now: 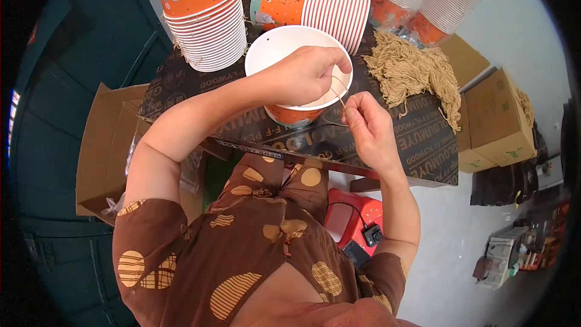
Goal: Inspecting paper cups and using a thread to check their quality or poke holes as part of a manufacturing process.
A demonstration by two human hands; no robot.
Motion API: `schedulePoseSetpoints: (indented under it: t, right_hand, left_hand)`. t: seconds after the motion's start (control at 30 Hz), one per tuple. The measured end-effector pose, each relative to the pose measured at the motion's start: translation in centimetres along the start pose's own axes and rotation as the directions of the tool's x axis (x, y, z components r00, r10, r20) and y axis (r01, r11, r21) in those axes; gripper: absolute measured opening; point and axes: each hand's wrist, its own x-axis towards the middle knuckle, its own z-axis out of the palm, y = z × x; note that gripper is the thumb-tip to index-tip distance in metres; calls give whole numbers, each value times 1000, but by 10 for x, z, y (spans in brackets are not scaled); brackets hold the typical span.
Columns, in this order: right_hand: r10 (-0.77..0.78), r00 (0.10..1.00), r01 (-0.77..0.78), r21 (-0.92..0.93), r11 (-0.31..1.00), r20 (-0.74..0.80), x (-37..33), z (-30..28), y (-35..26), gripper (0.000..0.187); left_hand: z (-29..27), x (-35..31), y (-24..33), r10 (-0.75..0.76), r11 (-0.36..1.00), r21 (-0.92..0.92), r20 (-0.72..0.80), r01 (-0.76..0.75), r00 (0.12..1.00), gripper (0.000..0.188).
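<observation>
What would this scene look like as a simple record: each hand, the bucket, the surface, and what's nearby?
Left hand: over the bucket's opening, fingers curled; grip unclear
Right hand: pinching a thin tan cord beside the rim
Bucket: orange-printed, white-lined round bucket, upright
Surface: dark printed plywood tabletop
Nearby, left: upside-down stack of orange-and-white buckets
Nearby, behind: orange-and-white bucket stack lying sideways
Nearby, right: loose tan cord pile
</observation>
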Motion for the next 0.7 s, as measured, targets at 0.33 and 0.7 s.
schedulePoseSetpoints:
  t: [0.33, 0.7]
  right_hand:
    - [80, 991, -59, 181, 982, -110, 0, 8, 8, 10]
    - [48, 983, -21, 147, 989, -178, 15, 16, 18, 7]
  left_hand:
    - [-15, 5, 11, -142, 968, -181, 162, 171, 976, 28]
    - [-17, 2, 8, -151, 943, -275, 154, 189, 977, 27]
